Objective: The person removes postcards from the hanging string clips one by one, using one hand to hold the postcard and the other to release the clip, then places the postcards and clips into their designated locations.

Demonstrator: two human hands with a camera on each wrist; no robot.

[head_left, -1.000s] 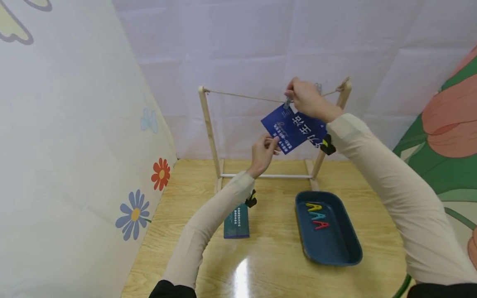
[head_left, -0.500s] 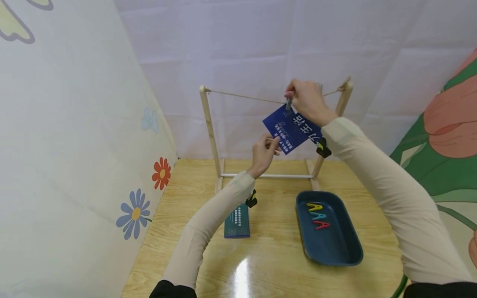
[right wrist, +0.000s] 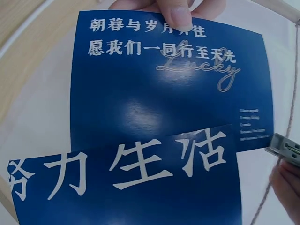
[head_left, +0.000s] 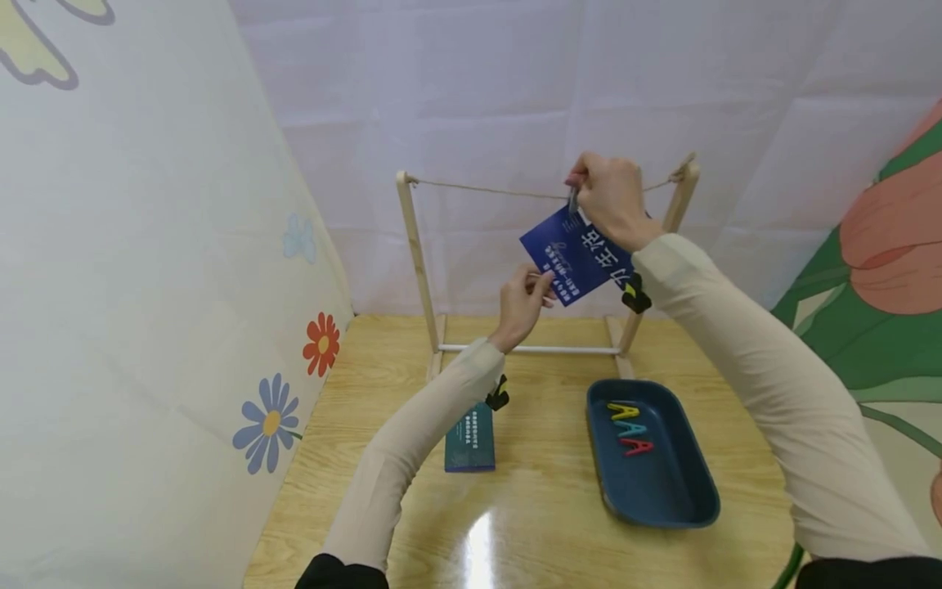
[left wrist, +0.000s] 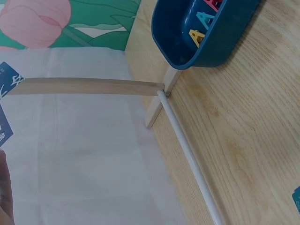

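Note:
In the head view, my left hand (head_left: 521,304) pinches the lower edge of a blue card (head_left: 561,249) printed with white characters; the right wrist view shows the thumb on its front. My right hand (head_left: 612,200) holds a grey clothespin (right wrist: 287,149) at the card's upper corner, right at the twine (head_left: 486,191). The card hangs tilted. A second blue card (right wrist: 131,187), with larger white characters, overlaps the first and is partly hidden behind the right hand and wrist in the head view.
The twine spans a wooden frame (head_left: 417,262). On the table, a dark blue tray (head_left: 662,499) holds a yellow clothespin (head_left: 622,411), a light blue clothespin (head_left: 630,429) and a red clothespin (head_left: 637,447). Dark green cards (head_left: 471,446) lie under the left forearm. A white cloth backdrop stands behind.
My right hand has turned slightly at the twine, and its wrist has shifted a little left. Another grey clip seen behind it earlier is now hidden. The left hand keeps its place on the card.

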